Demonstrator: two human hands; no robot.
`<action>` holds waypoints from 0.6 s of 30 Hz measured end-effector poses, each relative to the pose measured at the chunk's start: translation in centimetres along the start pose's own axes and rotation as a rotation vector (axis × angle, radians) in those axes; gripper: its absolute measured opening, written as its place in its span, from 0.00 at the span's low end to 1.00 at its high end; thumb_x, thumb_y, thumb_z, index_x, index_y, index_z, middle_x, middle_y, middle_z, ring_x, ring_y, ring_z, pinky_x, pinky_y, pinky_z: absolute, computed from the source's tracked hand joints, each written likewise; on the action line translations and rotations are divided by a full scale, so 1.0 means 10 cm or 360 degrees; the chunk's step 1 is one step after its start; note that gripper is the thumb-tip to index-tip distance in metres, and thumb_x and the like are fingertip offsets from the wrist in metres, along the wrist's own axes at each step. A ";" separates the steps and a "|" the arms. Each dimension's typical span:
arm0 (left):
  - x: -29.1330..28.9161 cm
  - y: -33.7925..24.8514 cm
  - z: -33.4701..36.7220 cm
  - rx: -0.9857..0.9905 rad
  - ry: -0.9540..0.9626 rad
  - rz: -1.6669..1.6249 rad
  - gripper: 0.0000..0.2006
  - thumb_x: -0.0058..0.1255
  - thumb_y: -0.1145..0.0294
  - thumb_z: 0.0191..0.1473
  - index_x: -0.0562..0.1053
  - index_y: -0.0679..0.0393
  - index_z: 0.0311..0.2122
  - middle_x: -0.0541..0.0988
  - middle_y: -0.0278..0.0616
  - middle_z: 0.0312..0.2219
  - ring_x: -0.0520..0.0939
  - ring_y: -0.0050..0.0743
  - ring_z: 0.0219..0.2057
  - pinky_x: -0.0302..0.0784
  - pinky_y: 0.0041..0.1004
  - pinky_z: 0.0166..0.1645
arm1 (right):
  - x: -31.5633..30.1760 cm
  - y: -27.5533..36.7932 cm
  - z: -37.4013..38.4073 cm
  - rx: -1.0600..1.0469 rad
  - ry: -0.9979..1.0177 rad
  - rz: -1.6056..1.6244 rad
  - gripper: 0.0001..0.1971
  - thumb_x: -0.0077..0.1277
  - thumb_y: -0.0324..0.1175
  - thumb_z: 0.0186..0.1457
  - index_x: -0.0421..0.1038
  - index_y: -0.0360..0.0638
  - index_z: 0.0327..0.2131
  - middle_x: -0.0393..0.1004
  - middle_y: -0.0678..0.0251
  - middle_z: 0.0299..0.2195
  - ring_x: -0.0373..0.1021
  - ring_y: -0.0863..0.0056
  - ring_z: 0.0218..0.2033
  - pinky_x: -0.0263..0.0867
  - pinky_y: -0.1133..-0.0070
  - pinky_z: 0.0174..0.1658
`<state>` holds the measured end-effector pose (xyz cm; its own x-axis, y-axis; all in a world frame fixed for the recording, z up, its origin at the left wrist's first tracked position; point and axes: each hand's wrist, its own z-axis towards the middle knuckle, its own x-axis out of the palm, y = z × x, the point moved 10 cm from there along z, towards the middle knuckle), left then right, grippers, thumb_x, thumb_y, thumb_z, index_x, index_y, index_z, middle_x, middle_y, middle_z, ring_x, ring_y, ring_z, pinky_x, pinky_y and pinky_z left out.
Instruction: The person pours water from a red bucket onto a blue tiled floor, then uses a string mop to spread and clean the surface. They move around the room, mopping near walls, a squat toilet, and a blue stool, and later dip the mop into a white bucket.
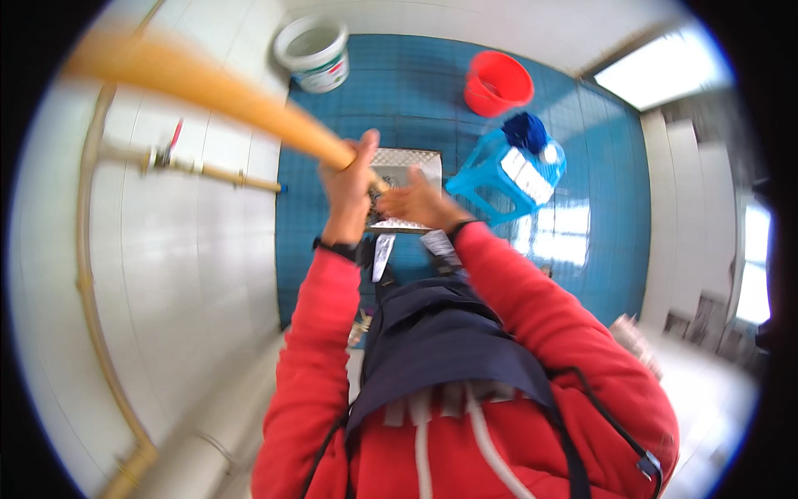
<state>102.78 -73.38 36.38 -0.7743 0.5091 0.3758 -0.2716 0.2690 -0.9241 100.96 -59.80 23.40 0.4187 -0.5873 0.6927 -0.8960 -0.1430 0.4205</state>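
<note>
A long wooden pole (274,121), blurred toward its upper-left end, slants down across the view to the middle. My left hand (347,187) is closed around it, thumb raised. Lower on the same pole is my right hand (411,202), its fingers turned in against the shaft and its thumb up; motion softens their outline. Below both hands lies a white rectangular fixture (407,158) with textured strips, set at floor level. Something dark shows at the pole's low end, mostly hidden by my hands, so I cannot make out its kind.
A white bucket (320,71) stands at the far left and a red bucket (499,87) at the far right. Nearer right is a blue plastic stool (495,170) with a dark blue cloth (525,131) on it. Pipes with a red-handled valve (162,158) run along the left wall. Blue tiles (399,91) cover the floor.
</note>
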 end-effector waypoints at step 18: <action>-0.23 -2.89 -0.80 0.1050 0.0167 0.0446 0.12 0.34 0.64 0.53 0.59 0.57 0.21 0.54 0.27 0.09 0.54 0.16 0.13 0.56 0.26 0.23 | -0.84 -1.23 0.45 -0.0492 -0.0743 0.1807 0.04 0.42 0.26 0.46 0.58 0.41 0.24 0.61 0.65 0.18 0.64 0.70 0.21 0.68 0.72 0.29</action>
<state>117.01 -75.80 62.80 -0.8155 0.5713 0.0929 -0.3852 -0.4158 -0.8239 107.77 -56.74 9.76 -0.7091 -0.4902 0.5068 -0.6174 0.7789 -0.1106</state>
